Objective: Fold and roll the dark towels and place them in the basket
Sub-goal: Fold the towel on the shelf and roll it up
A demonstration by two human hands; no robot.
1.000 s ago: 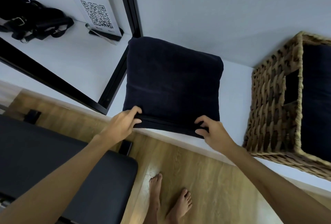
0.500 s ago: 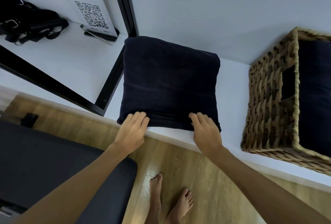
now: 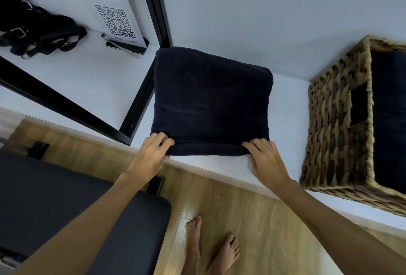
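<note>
Left hand (image 3: 151, 156) and right hand (image 3: 267, 160) pinch the towel (image 3: 211, 103) at the 6 o'clock counter (image 3: 292, 107) lip; uneven rolling could skew it; it might slide off.

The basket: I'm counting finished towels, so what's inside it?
Inside the wicker basket, dark towel fabric fills the visible opening. How many towels, or whether they're rolled, cannot be told; the frame cuts it off.
</note>
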